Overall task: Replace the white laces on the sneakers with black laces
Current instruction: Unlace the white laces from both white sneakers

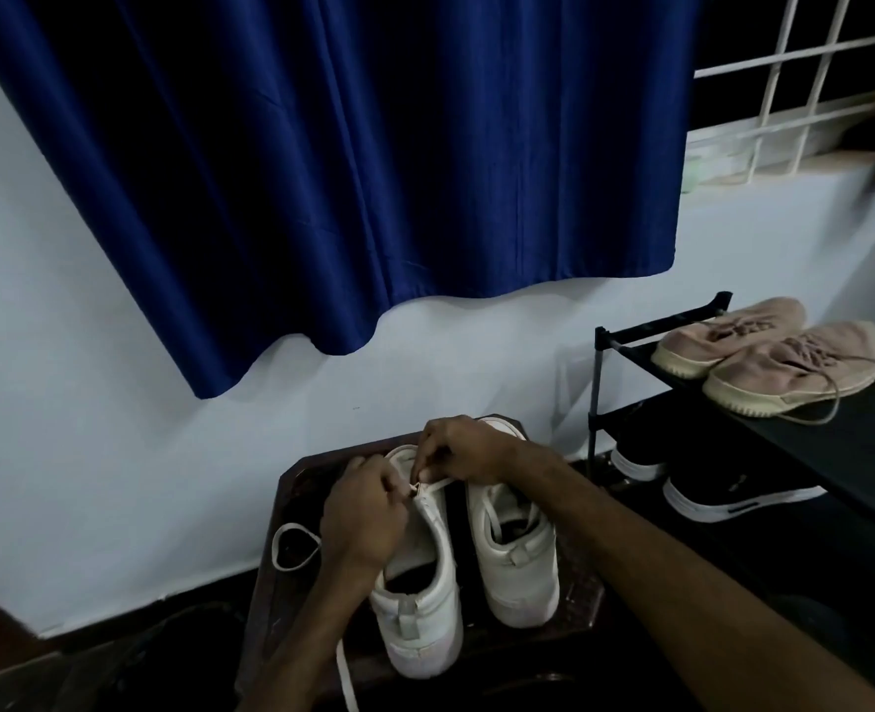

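The left white sneaker (425, 573) stands on a dark wooden stool (574, 598), directly under both hands. Its long axis runs away from the person, heel nearest and toe towards the wall. The right white sneaker (517, 547) stands just beside it, pointing the same way.

The left hand (363, 511) lies over the sneaker's left flank, fingers curled, pinching the white lace (346, 678) at the front eyelets. The right hand (461, 449) reaches across both toes, thumb and forefinger nipping the same spot. Loose lace loops off the stool's left edge, and another length trails out of the bottom of the view.

The hands hide the toe caps, and the pinch point is too small to read clearly.

To the right, a black shoe rack (836, 444) carries pink sneakers (795, 372) above black sneakers (733, 495). A blue curtain (353, 172) hangs above.
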Available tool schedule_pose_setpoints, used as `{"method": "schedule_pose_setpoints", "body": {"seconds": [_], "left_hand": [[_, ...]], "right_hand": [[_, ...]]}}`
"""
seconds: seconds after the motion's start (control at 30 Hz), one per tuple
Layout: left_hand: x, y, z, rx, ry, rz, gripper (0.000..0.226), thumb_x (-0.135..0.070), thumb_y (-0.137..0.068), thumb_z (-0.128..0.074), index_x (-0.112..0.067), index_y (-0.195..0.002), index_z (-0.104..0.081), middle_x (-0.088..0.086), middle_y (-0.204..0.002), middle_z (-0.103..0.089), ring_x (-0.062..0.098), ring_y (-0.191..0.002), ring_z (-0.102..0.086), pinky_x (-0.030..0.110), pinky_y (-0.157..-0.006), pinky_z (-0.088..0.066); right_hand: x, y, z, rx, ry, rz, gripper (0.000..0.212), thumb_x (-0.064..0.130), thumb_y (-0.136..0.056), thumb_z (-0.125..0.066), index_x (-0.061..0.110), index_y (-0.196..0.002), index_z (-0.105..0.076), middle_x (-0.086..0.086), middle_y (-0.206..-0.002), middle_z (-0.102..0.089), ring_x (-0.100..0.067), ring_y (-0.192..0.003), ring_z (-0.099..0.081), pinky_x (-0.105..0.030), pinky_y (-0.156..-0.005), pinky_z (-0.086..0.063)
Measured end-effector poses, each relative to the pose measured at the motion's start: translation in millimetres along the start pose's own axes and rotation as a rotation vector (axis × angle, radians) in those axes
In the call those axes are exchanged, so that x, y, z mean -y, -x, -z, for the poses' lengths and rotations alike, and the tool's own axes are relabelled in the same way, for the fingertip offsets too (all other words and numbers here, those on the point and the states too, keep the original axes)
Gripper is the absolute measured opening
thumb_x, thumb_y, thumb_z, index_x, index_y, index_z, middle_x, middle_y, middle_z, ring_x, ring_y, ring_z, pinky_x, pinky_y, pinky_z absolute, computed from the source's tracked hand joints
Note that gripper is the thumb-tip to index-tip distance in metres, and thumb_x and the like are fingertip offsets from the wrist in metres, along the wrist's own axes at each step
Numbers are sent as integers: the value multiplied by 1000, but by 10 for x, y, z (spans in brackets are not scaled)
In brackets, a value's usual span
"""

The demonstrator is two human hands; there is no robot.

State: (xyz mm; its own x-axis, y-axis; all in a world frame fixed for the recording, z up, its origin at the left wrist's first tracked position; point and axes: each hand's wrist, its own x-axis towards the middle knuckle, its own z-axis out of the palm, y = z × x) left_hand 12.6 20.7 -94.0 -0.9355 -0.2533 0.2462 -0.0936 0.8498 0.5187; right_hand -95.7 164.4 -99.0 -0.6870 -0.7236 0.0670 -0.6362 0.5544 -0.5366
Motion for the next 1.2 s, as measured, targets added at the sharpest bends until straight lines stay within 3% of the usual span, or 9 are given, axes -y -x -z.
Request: {"method": "schedule_pose_setpoints", "body": {"seconds": [0.1, 0.17, 0.23, 0.37, 0.47, 0.53, 0.77, 0.97, 1.2], "left_hand": [[100, -67, 85, -79, 470, 347, 22, -4, -86, -60, -17, -70, -57, 3, -79, -64, 22, -71, -64, 34, -69, -47], [159, -103, 181, 4, 889, 682, 17, -3, -94, -52, -8, -79, -58, 11, -77, -62, 17, -53, -64, 35, -61, -47], [260, -120, 177, 122, 1032, 837, 13, -8, -98, -50, -2, -94, -61, 14, -81, -64, 20, -59, -64, 34, -58, -47], [266, -96, 99, 36, 746, 428, 9, -13, -94, -60, -9, -100, -65, 12, -100, -71, 28, -85, -67, 40, -74, -54], [116, -145, 244, 93, 136, -75, 8, -24, -88, -67, -27, -95, -69, -14, -96, -68, 7, -90, -64, 29, -82, -50], [-9, -169, 346, 215, -177, -189, 6, -33, -85, -67, -32, -90, -71, -19, -96, -66, 2, -91, -60, 24, -77, -43], [-256, -351, 385, 432, -443, -198, 14, -30, -83, -66, -28, -94, -74, -8, -100, -71, 15, -96, -64, 27, -81, -47], [-264, -379, 248, 410, -594, -212, 24, -31, -89, -53, -16, -103, -66, 3, -110, -67, 28, -103, -63, 36, -88, -46], [464, -552, 857, 39, -492, 54, 15, -23, -95, -49, -21, -99, -63, 2, -107, -59, 26, -97, -60, 42, -85, -49]], "right_hand": [[-10, -5, 12, 12, 28, -48, 17, 29, -81, -75, 30, -98, -77, 16, -92, -53, -5, -94, -56, -25, -85, -44], [-9, -6, -1, 14, 45, -58, 17, 33, -81, -74, 33, -98, -76, 16, -93, -53, -3, -94, -55, -27, -85, -42], [-5, -1, -19, 4, 48, -64, 16, 35, -81, -74, 35, -97, -76, 17, -92, -53, -3, -95, -55, -27, -86, -41], [-16, -8, -39, -6, 65, -68, 16, 36, -80, -73, 36, -95, -75, 18, -92, -51, -7, -99, -56, -41, -94, -42], [-10, -25, -49, -6, 80, -58, 17, 35, -79, -74, 37, -96, -75, 17, -89, -50, -10, -100, -58, -43, -92, -45], [-6, -28, -55, -13, 90, -51, 17, 32, -80, -74, 36, -96, -75, 17, -90, -50, -11, -100, -59, -42, -91, -46], [-19, -37, -92, -32, 118, -57, 17, 31, -80, -73, 34, -97, -75, 3, -102, -61, -17, -102, -59, -45, -90, -48], [-60, -40, -116, -48, 99, -55, 18, 34, -79, -73, 35, -97, -75, 6, -98, -62, -15, -100, -59, -44, -88, -49], [-36, 4, -60, -48, 123, -66, 16, 38, -83, -69, 40, -98, -74, 10, -102, -58, -9, -103, -55, -45, -94, -39]]}}
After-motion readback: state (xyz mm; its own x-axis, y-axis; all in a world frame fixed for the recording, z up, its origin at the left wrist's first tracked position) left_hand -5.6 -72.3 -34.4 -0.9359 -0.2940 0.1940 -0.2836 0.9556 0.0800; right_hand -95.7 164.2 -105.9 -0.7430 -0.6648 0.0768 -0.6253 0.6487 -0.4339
